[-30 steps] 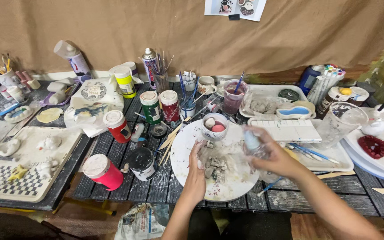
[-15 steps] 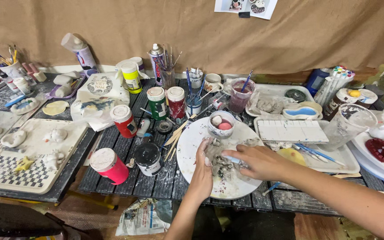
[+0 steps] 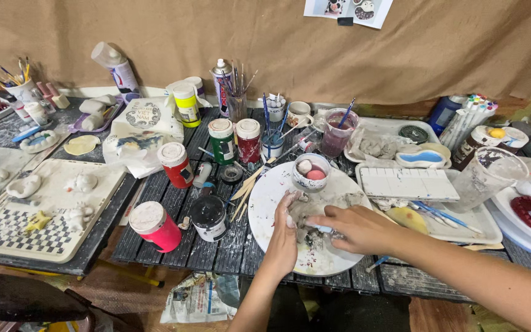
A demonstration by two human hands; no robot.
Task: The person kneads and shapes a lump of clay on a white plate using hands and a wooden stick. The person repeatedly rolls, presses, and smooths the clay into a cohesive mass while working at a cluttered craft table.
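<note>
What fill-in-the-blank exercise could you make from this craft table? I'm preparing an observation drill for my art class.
1. Both hands, left hand and right hand, work over a round ____ plate.
2. The small bowl on the plate's far edge holds a white ball and a ____ one.
3. The paint jar beside the red jar is ____.

Missing words: white; pink; green

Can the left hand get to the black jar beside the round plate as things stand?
Probably yes. The left hand rests on the white round plate, and the black jar stands just left of the rim. Only loose wooden sticks lie between, lying flat.
</note>
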